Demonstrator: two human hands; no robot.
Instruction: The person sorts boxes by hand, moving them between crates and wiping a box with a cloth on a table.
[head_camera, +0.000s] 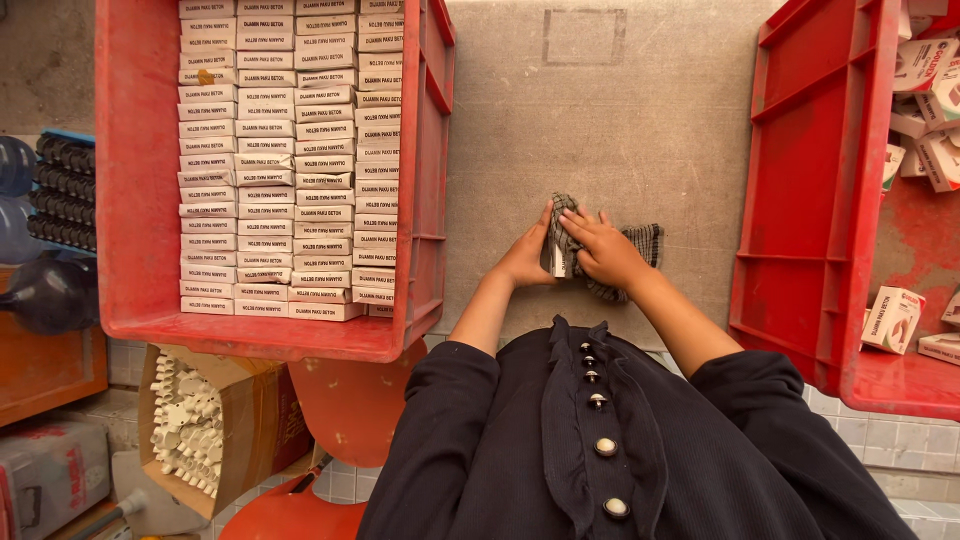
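Note:
Both of my hands meet on a small striped grey cloth bundle (640, 243) lying on a grey concrete surface (600, 120) between two red crates. My left hand (527, 258) presses against the bundle's left side. My right hand (603, 250) lies on top of it with fingers curled over the cloth. Part of the cloth sticks out to the right of my right hand. What the cloth wraps, if anything, is hidden.
A red plastic crate (135, 200) on the left holds several rows of small white boxes (290, 160). Another red crate (820, 200) on the right holds loose white-and-red boxes (893, 318). A cardboard box of white parts (185, 420) and an orange stool (350, 400) sit below.

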